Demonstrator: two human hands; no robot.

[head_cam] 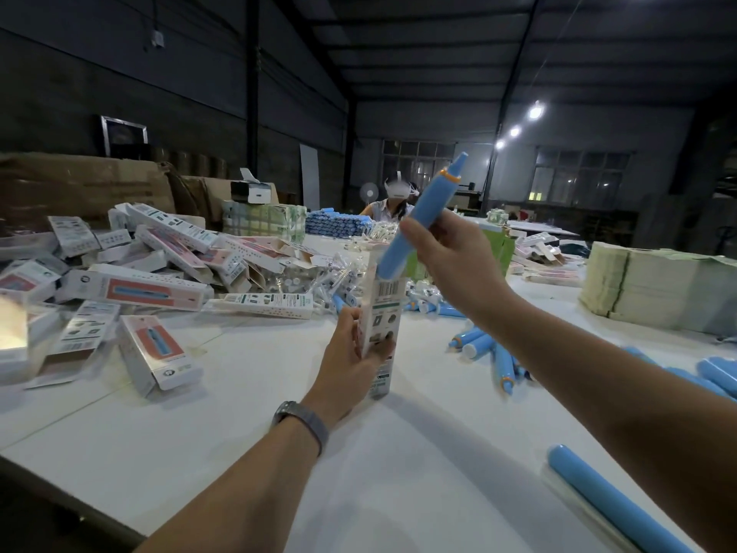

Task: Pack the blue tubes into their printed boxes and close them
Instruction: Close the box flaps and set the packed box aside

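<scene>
Left hand: my left hand (pixel 353 355) grips the printed box (pixel 381 313) upright above the white table (pixel 247 433).
Right hand: my right hand (pixel 442 261) holds the blue tube (pixel 418 217), base at the box's open top.

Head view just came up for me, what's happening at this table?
A person is boxing blue tubes. The left hand holds a printed box upright, open at the top, while the right hand feeds a blue tube into it, lower end at the opening. Boxes are piled at the left, and loose tubes lie on the white table at the right.
</scene>
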